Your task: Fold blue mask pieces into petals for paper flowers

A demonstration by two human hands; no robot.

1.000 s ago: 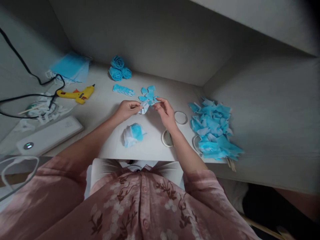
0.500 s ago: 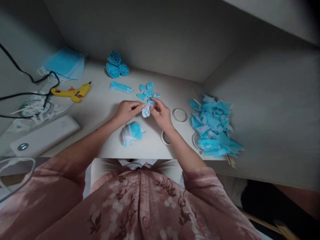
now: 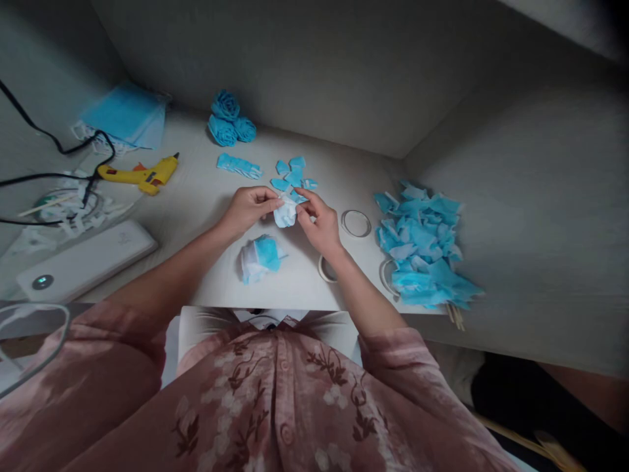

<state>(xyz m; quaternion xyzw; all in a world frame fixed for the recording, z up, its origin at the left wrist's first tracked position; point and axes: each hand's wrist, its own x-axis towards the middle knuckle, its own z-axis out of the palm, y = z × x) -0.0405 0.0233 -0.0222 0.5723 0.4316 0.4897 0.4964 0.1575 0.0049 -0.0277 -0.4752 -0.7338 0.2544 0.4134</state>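
Centrally, left hand (image 3: 246,208) and right hand (image 3: 322,225) pinch opposite sides of a crumpled whitish-blue fabric piece (image 3: 285,214); small blue fabric cutouts (image 3: 295,177) lie just beyond.

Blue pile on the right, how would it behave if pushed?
The blue pile is probably light and floppy, given its thin, creased sheets. It may shift unevenly, being untidily heaped. The sticks jutting from its near end might move too.
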